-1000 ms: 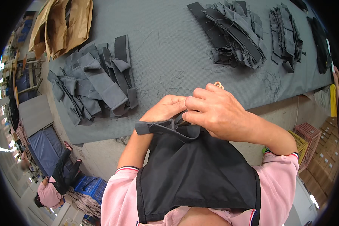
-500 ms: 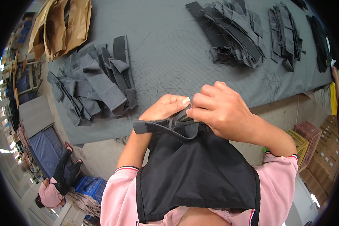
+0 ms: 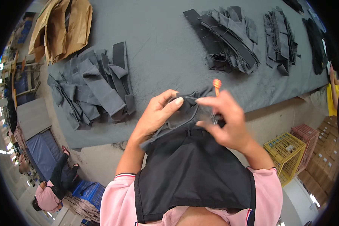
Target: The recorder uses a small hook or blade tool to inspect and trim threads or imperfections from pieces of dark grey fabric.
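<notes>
My left hand (image 3: 160,111) pinches a dark grey fabric strip (image 3: 194,98) between thumb and fingers. The strip loops and hangs down in front of my black apron (image 3: 196,165), just off the table's near edge. Opposite it, my right hand (image 3: 228,122) is partly blurred, with its index fingertip close to the strip. A small tool with an orange end (image 3: 217,83) passes through that hand, the end sticking up above the knuckles. A metallic part shows by the fingers, but its exact kind is too blurred to tell.
Dark grey strips lie in a loose pile (image 3: 96,84) at left and in bundles (image 3: 228,41) at right, with loose threads on the grey table cover (image 3: 158,56). A brown paper bag (image 3: 60,32) stands far left. A yellow crate (image 3: 284,150) is at right. Another person (image 3: 49,196) is lower left.
The orange-ended tool now shows above my right hand, which has opened out from its tight pinch and drawn a little down. The strip has been turned and pulled upward.
</notes>
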The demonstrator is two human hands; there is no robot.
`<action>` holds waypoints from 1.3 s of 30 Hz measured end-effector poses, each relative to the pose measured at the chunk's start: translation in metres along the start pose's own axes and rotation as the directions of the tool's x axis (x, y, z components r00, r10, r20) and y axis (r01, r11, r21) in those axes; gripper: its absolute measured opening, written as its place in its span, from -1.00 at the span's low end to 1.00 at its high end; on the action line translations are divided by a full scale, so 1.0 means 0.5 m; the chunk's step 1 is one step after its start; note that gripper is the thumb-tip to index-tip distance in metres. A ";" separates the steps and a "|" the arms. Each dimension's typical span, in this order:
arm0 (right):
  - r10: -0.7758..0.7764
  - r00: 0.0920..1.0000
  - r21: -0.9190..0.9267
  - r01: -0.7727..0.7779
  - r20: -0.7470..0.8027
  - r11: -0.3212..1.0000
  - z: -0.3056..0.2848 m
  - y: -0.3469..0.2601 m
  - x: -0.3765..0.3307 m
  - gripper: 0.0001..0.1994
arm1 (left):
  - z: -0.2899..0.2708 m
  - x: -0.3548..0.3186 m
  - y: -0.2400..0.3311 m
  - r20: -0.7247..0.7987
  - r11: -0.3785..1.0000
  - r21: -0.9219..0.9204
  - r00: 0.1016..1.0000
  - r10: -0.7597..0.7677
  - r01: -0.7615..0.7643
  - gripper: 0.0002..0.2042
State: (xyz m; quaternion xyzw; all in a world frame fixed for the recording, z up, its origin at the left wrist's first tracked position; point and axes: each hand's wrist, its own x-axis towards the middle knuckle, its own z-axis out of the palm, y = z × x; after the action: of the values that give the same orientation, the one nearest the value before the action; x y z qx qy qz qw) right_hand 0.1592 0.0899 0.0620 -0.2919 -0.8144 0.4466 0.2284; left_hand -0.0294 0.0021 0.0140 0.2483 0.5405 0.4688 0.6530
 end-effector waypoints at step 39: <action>0.024 0.992 -0.367 0.024 0.127 0.930 0.014 0.014 0.032 -0.76 | 0.077 -0.006 -0.021 -0.379 0.936 0.064 0.859 0.343 -0.346 -0.40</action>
State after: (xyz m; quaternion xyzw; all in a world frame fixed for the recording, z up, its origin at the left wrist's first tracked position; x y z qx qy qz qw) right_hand 0.1451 0.0993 0.0544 -0.3000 -0.8966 0.3041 0.1166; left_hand 0.0105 0.0022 0.0181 0.2418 0.6034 0.6191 0.4407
